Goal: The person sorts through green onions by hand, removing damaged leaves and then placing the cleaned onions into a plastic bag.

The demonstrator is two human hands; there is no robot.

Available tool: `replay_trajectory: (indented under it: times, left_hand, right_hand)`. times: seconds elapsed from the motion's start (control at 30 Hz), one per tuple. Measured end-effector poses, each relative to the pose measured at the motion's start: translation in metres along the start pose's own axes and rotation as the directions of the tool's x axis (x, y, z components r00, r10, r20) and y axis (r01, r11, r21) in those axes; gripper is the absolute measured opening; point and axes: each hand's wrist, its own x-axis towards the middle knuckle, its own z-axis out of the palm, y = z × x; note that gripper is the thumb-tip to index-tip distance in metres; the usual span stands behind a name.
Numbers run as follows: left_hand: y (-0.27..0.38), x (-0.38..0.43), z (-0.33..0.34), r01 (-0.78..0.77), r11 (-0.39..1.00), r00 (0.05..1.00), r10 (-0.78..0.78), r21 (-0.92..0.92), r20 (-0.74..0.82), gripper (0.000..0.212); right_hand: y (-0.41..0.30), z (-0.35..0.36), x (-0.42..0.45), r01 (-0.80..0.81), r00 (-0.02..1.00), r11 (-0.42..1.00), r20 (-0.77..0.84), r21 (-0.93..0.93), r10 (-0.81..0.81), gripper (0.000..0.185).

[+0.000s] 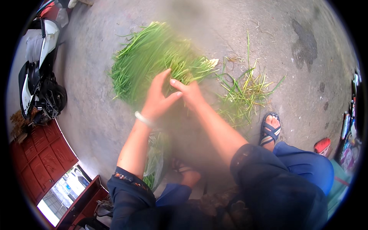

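A large pile of long thin green stalks, probably garlic chives (135, 66), lies on the concrete floor before me, its pale stem ends towards the right. My left hand (161, 97), with a white bangle at the wrist, is at the pile's near edge, thumb and index finger apart. Beside it, my right hand (188, 93) touches the stem ends; its thumb lies near my left fingers, while its other fingers are largely hidden. Blur hides whether it grips any stalks. A looser heap of green and yellowish stalks (247, 89) lies to the right.
A clear plastic bag of greens (155, 164) stands below my left forearm. My sandalled foot (270, 129) is near the loose heap. A motor scooter (43, 72) and red metal door (43, 158) are at the left. A red object (322, 145) lies at the right.
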Motion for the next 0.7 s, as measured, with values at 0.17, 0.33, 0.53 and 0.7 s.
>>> replay_trajectory:
  times: [0.17,0.33,0.53,0.7]
  left_hand:
    - [-0.019,0.004,-0.025,0.226,0.825,0.949,-0.307,-0.517,-0.074,0.067]
    - [-0.045,0.039,-0.038,0.108,0.991,0.985,-0.117,-0.078,-0.125,0.060]
    - [-0.032,0.079,-0.013,0.337,0.914,0.931,-0.360,-0.227,-0.066,0.074]
    - [-0.039,0.090,-0.009,0.428,0.855,0.897,-0.440,-0.292,0.026,0.074]
  right_hand:
    - [0.009,0.007,0.000,0.086,0.995,0.993,-0.035,-0.083,-0.090,0.040]
    - [0.009,0.010,-0.001,0.076,0.997,0.994,-0.005,-0.073,-0.077,0.039]
    - [0.014,0.010,-0.001,0.112,0.994,0.991,0.011,-0.076,-0.112,0.038]
    - [0.018,0.006,0.001,0.103,0.994,0.990,0.056,-0.095,-0.098,0.040]
